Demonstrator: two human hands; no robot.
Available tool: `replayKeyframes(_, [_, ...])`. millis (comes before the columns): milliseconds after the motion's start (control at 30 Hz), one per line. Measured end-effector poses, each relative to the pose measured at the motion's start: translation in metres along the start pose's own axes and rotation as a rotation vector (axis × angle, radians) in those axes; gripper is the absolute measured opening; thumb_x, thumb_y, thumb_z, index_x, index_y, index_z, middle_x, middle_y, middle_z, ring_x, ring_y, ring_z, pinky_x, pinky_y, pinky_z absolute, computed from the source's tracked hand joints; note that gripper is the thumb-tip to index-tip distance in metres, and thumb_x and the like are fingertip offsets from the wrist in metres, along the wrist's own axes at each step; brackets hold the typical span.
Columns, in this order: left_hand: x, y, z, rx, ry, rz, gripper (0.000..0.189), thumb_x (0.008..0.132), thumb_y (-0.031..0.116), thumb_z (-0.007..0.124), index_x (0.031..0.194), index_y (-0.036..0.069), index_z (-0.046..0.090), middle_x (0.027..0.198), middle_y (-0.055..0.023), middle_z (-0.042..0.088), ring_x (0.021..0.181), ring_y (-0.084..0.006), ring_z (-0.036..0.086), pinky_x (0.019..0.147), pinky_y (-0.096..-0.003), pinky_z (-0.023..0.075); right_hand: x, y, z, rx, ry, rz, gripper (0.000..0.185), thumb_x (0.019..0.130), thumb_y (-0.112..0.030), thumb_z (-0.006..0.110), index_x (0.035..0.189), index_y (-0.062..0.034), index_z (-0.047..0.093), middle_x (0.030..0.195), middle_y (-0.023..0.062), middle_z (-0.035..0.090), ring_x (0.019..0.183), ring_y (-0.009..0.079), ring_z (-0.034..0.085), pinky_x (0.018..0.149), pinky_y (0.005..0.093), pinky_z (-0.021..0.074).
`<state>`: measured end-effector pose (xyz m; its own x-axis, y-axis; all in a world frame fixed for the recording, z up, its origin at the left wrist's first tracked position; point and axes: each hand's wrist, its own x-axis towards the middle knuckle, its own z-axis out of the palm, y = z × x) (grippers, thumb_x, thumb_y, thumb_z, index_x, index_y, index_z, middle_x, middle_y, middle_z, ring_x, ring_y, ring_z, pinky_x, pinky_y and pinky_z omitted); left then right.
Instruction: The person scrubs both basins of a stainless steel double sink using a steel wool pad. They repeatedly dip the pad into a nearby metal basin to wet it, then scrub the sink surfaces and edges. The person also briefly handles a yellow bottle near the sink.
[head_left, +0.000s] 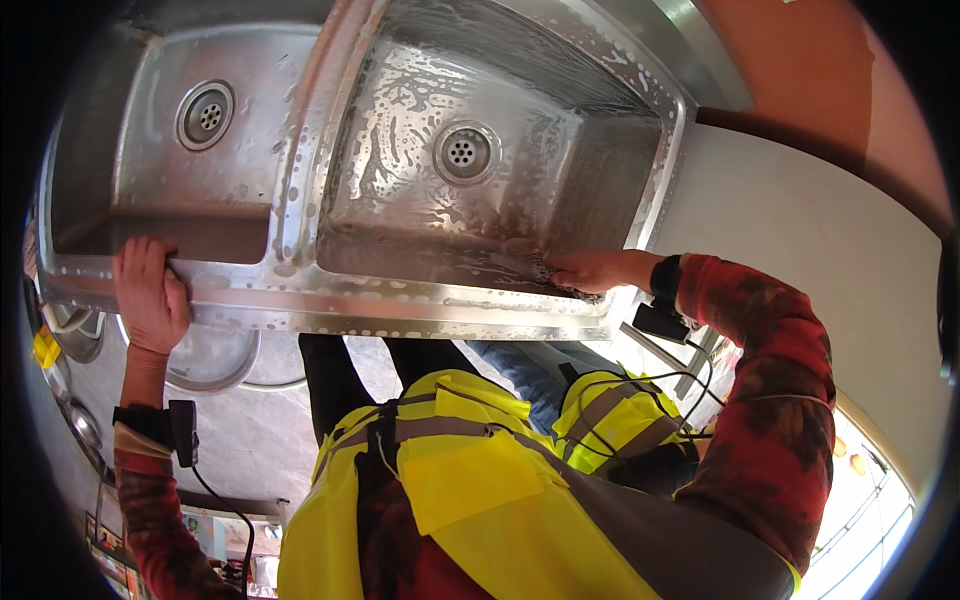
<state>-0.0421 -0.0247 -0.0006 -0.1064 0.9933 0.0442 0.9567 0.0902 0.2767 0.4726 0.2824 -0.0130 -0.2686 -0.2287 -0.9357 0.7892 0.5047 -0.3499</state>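
A stainless-steel double sink (360, 304) lies before me, its metal wet and spotted with suds. My right hand (596, 270) reaches into the right basin (517, 180) and presses a metal scouring pad (541, 268) to the front wall near the right corner. The fingers partly hide the pad. Streaks of foam coat this basin's walls and floor around its drain strainer (463, 153). My left hand (152, 292) grips the front rim of the left basin (225, 176), fingers over the edge and holding no tool. That basin has its own drain strainer (207, 115).
Another person in a yellow vest (630, 420) is close behind me on the right. A pale panel (787, 217) borders the sink's right side. Round metal pans (214, 356) sit low at the left. Cables (705, 382) run from both wrist devices.
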Motion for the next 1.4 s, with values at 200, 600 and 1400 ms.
replayKeyframes(200, [0.003,0.002,-0.002,0.004,0.025,0.006,0.028,0.077,0.024,0.046,0.093,0.001,0.054,0.091,-0.0170,0.052,0.088,-0.0364,0.051,0.084,-0.0444,0.0371,0.065,0.016,0.010,0.042,0.078,0.024,0.043,0.099,-0.028,0.045,0.135,-0.0051,0.049,0.127,0.0226,0.059,0.116,0.0364,0.057,0.094,0.0454,0.0457])
replayKeyframes(600, [0.004,0.007,-0.006,-0.004,0.045,-0.039,0.029,0.073,0.025,0.049,0.090,0.002,0.055,0.089,-0.0162,0.053,0.087,-0.0356,0.051,0.085,-0.0445,0.0377,0.150,-0.162,-0.034,0.315,0.182,-0.430,0.048,0.104,-0.030,0.042,0.147,-0.0089,0.041,0.148,0.0134,0.044,0.129,0.0241,0.046,0.108,0.0366,0.0368])
replayKeyframes(1400, [0.008,0.010,-0.010,-0.029,0.029,-0.041,0.027,0.075,0.023,0.049,0.090,0.002,0.054,0.089,-0.0165,0.054,0.086,-0.0353,0.050,0.085,-0.0450,0.0370,0.156,-0.036,-0.129,-0.310,1.277,-0.376,0.023,0.079,-0.005,0.063,0.102,-0.0078,0.059,0.104,0.0158,0.057,0.104,0.0389,0.052,0.091,0.0459,0.0453])
